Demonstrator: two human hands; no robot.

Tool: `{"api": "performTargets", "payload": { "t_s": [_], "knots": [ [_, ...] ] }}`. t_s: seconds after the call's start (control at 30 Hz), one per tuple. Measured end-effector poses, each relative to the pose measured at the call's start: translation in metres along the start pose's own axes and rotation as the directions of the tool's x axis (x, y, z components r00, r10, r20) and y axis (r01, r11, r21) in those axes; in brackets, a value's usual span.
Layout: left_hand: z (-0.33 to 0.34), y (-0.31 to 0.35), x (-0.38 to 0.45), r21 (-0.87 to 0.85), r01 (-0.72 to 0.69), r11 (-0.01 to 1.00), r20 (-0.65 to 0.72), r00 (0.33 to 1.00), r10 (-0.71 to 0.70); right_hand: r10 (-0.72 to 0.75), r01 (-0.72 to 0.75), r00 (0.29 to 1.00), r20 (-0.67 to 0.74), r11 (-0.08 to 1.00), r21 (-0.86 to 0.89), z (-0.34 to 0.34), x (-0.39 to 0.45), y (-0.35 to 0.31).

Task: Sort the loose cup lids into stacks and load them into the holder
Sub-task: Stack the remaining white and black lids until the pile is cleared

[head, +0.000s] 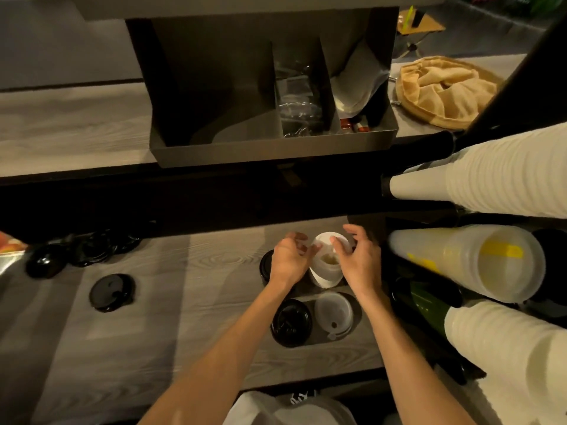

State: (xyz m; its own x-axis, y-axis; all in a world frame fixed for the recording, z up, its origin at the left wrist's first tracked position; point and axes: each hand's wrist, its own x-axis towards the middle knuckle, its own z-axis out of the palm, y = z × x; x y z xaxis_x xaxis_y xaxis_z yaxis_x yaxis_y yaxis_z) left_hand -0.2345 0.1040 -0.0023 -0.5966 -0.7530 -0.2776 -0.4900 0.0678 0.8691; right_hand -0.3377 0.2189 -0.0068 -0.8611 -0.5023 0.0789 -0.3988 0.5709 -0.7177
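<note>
My left hand [288,260] and right hand [357,259] curl loosely around a tall stack of frosted, translucent lids [327,262], fingertips touching its rim. Nearer me on the grey wood-grain counter [184,302] sit a glossy black domed lid [291,322] and a cloudy flat one [333,315]. More black lids [89,250] lie scattered far left.

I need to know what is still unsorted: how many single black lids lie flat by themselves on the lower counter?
1 that is clearly single: the black lid lying alone left of centre. The dark cluster at far left holds more black lids, too dim to count.
</note>
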Motion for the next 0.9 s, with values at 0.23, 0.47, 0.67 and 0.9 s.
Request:
{"api": "performTargets", "payload": {
  "t_s": [0.23, 0.47, 0.67, 0.9],
  "knots": [
    [-0.105, -0.063, -0.03, 0.019, 0.004, 1.0, -0.25, 0.968, 0.001, -0.323, 0.305, 0.944, 0.067, 0.931, 0.199, 0.045, -0.044, -0.078],
    [-0.236, -0.174, -0.062, -0.026, 0.248, 0.968, -0.492, 0.84, -0.228, -0.48, 0.372, 0.741, 0.469, 0.875, 0.309, 0.151, -0.105, -0.158],
    [-0.34, -0.24, -0.053, 0.124, 0.332, 0.935, -0.616, 0.765, -0.19, -0.38, 0.406, 0.608, 0.697, 0.903, 0.138, 0.253, -0.113, -0.248],
    [-0.427, -0.265, -0.004, 0.577, 0.344, 0.741, -0.37, 0.918, -0.139, -0.239, 0.586, 0.559, 0.794, 0.792, -0.174, 0.36, -0.087, -0.318]
  ]
}}
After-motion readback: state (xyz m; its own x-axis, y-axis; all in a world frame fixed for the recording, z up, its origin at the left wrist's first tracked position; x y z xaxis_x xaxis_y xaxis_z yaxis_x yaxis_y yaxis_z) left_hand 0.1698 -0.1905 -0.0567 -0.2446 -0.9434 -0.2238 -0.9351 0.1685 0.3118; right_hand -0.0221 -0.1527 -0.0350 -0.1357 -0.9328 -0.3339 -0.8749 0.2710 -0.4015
